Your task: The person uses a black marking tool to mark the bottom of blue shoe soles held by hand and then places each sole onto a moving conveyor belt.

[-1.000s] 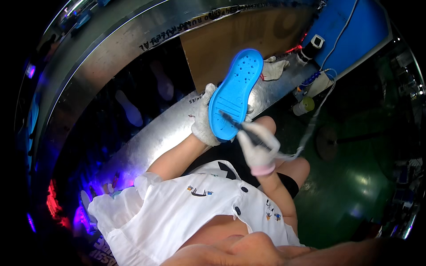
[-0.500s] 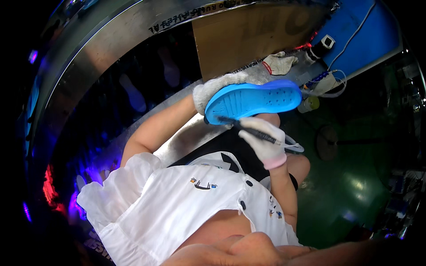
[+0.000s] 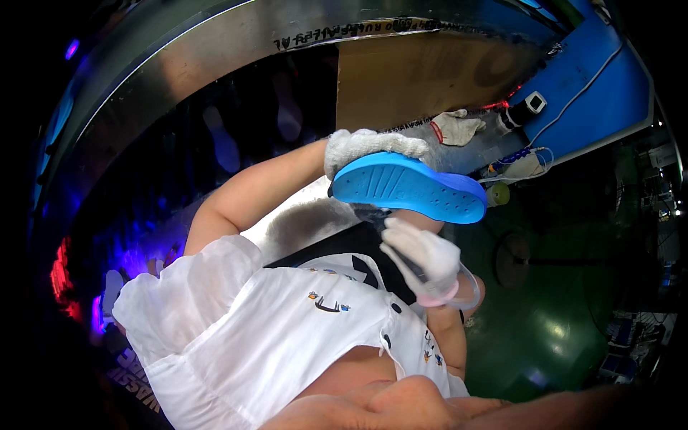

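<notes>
My left hand (image 3: 373, 147), in a white knit glove, grips a bright blue shoe sole (image 3: 408, 188) along its far edge. The sole is tilted, its grooved and dimpled face toward me. Below it, apart from the sole, is my right hand (image 3: 430, 251) in a thin white glove with a pink cuff. Motion smears its fingers, which appear curled around a slim dark brush, mostly hidden by the hand. A pale curved band (image 3: 473, 287) loops out beside the right wrist.
A brown cardboard sheet (image 3: 430, 79) stands behind the metal ledge. On the ledge lie a spare white glove (image 3: 459, 127), a black-and-white device (image 3: 527, 107) and a yellow-capped container (image 3: 498, 193). Pale shoe-shaped pieces (image 3: 221, 140) sit in the dark area at left.
My right hand has drawn back from the sole toward me, taking the brush's tip off its surface. The left hand has tipped the sole, its right end now lower.
</notes>
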The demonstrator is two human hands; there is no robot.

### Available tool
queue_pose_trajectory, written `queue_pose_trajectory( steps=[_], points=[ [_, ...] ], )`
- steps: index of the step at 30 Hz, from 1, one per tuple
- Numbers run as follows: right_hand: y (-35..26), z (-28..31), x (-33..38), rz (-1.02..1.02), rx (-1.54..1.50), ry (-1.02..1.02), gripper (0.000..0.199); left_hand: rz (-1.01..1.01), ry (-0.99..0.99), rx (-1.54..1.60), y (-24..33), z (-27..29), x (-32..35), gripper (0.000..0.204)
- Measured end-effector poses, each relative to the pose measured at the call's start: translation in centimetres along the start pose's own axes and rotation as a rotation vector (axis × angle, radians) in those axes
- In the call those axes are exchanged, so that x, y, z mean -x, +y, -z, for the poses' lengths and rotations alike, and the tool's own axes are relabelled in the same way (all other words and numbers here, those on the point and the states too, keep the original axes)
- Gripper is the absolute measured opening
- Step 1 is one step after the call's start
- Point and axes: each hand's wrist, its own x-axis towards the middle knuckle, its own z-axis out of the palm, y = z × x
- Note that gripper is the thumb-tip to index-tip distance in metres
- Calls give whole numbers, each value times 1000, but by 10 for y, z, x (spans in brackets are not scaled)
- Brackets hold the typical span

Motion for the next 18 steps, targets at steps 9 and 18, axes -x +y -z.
queue_pose_trajectory(
  steps=[9, 18],
  points=[
    [0, 1, -4, 58, -73, 126, 26, -150, 97, -18, 22, 6, 11, 91],
    [17, 2, 1, 80, 15, 229, 24, 794, 203, 625, 73, 15, -1, 55]
  ],
)
